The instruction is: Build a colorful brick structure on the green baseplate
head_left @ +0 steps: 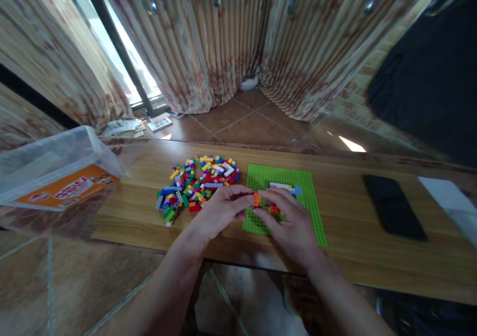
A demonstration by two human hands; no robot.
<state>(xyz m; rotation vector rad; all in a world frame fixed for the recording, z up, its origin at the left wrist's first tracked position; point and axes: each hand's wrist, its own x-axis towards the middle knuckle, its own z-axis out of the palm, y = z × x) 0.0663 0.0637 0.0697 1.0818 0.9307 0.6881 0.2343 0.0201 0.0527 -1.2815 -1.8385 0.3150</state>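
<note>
Between the fingertips of both hands is an orange brick [257, 199], held above a green baseplate [257, 174]. My left hand [227, 204] pinches it from the left, and my right hand [292, 221] grips its right side with thumb and forefinger. Under the right palm lies another orange-red brick [274, 210], partly hidden. Toward the back of the baseplate sits a small build of white, blue and other bricks [285, 188], partly covered by the right hand. Left of my left hand spreads a pile of mixed coloured bricks [197, 187].
A clear plastic tub with an orange label [67, 187] stands at the table's left end. On the right of the wooden table [346, 216] lie a black phone [394, 207] and white paper [447, 197]. Curtains [231, 42] hang beyond the table.
</note>
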